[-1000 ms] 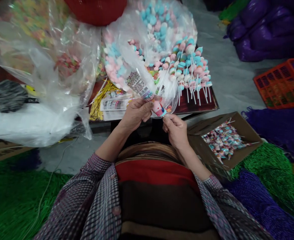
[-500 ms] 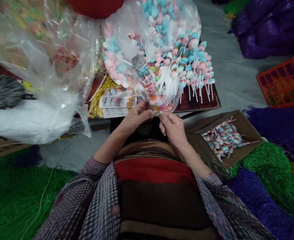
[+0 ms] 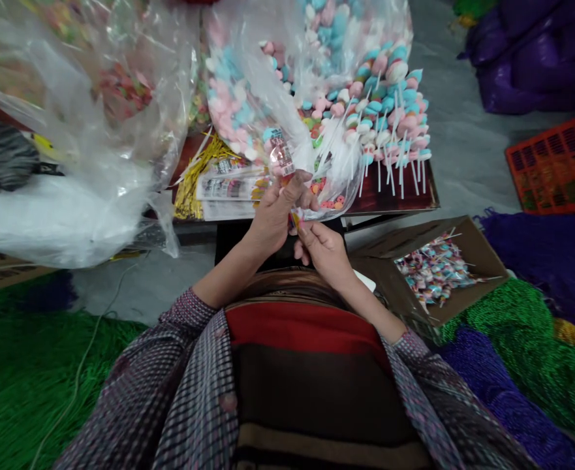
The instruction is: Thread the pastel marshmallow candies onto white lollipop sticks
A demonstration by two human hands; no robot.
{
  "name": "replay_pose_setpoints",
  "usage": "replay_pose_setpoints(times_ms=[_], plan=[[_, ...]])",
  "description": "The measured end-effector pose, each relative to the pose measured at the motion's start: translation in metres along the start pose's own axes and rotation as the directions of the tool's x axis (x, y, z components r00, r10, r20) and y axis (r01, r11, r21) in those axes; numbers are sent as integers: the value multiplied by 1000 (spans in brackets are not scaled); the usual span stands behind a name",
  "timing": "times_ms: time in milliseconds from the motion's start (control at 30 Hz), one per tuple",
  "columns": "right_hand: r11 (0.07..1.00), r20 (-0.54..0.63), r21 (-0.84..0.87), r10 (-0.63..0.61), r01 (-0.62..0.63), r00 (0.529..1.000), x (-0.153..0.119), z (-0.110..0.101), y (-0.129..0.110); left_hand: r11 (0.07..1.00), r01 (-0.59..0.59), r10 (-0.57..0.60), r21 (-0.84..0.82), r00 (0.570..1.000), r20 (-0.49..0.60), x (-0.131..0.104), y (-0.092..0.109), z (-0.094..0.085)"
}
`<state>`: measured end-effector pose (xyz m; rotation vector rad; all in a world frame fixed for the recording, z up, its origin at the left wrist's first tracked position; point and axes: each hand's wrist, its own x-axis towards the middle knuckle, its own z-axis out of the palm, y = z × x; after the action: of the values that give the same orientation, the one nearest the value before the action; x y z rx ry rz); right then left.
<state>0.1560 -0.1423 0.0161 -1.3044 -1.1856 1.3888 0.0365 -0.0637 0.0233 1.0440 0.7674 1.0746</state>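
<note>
A printed candy wrapper (image 3: 281, 154) stands up from between the fingers of my left hand (image 3: 278, 212), which is closed round its lower part. My right hand (image 3: 320, 249) is just below and to the right, thumb and fingers pinched at the bottom end of the same wrapper. What is inside the wrapper is mostly hidden. Beyond my hands, marshmallow skewers (image 3: 397, 124) on white sticks lie piled at the table's right. Flat printed wrappers (image 3: 228, 188) lie left of my hands, beside gold twist ties (image 3: 189, 196).
Big clear bags (image 3: 121, 143) of candy cover the table's left and back. A cardboard box (image 3: 483, 261) of wrapped candy stands on the floor at right, below an orange crate (image 3: 551, 163). Green strands (image 3: 66, 365) lie at lower left.
The wrapper now stands more upright in my left hand, which has turned and closed round it. My right hand has moved slightly left and down. The view has shifted a little.
</note>
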Motion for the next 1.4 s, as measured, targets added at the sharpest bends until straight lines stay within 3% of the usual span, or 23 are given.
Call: replay_pose_setpoints(times_ms=[100,267,367,467,567,633,700,767,833,900,1000,1300,1400], plan=[[999,-18,48,13,-12,1000,3,7,3,996,-24,26,89,1000,-13,-8,-7,-1],[998,-52,57,5,-2,999,8,8,4,945,-105,99,308,994,36,-15,-12,-21],[1000,-55,-15,-22,21,998,9,5,1,787,-214,237,579,971,35,-15,-11,-32],[971,-122,-206,-148,121,981,11,4,0,617,-287,327,732,941,93,-13,-12,-34],[925,-138,-328,-248,192,959,15,3,2,590,-290,330,753,938,103,-12,-14,-31],[942,-137,-282,-225,180,965,18,2,4,638,-277,305,719,948,94,-14,-15,-31],[966,-139,-204,-188,157,972,19,2,5,759,-241,238,605,967,86,-15,-15,-34],[979,-133,-149,-163,143,978,20,2,5,909,-171,158,381,985,63,-15,-13,-37],[985,-120,-114,-145,132,982,20,5,4,989,-95,92,117,995,25,-13,-9,-39],[988,-97,-99,-127,117,987,20,8,3,997,-24,24,-77,1000,10,-9,-3,-36],[990,-61,-94,-107,101,992,18,13,2,976,79,-73,-203,997,34,-4,7,-28],[1000,-69,4,-29,29,997,19,22,9,931,235,-239,-279,971,19,-12,11,-9],[994,101,-105,17,-6,995,24,9,-4,928,217,-224,-304,974,11,-13,8,-18]])
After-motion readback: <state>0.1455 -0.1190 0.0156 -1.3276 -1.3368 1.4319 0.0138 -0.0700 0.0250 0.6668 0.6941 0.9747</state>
